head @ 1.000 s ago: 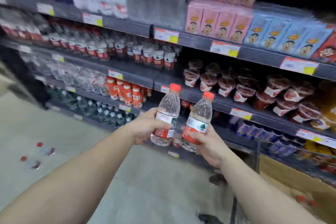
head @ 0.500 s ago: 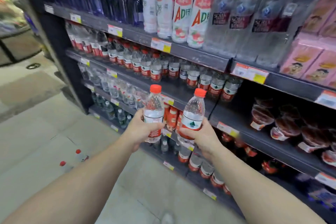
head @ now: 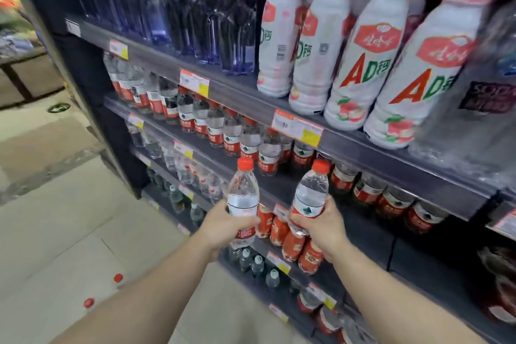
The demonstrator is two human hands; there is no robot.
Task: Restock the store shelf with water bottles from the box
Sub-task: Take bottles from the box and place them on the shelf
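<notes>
**Two water bottles being carried closer to the shelf**

The left hand [head: 223, 227] is gripping a clear plastic water bottle with an orange-red cap and red-and-white label [head: 242, 198], fingers curled round its lower half. The right hand [head: 325, 227] is grasping a second clear plastic water bottle with an orange-red cap and a green-marked white label [head: 310, 194] in the same way. Both bottles are being held upright, side by side but apart, in front of the dark grey metal store shelf [head: 363, 148].

Compared with half a second ago, the shelving is looming much larger and nearer, and the view is tilting upward: the tall white milk-drink bottles with pink caps [head: 360, 56] are now filling the upper right, where earlier they stood small at the top. The hands are staying level with the row of small red-labelled water bottles [head: 231, 131] on the second shelf, and the held bottles' caps are now overlapping that row's front edge. The grips are looking unchanged.

Two red-capped bottles lying on the pale tiled floor [head: 103, 289] are showing at lower left, nearer the left forearm than before. Dark purple-tinted tall bottles [head: 195, 5] are standing on the top shelf at left.
</notes>
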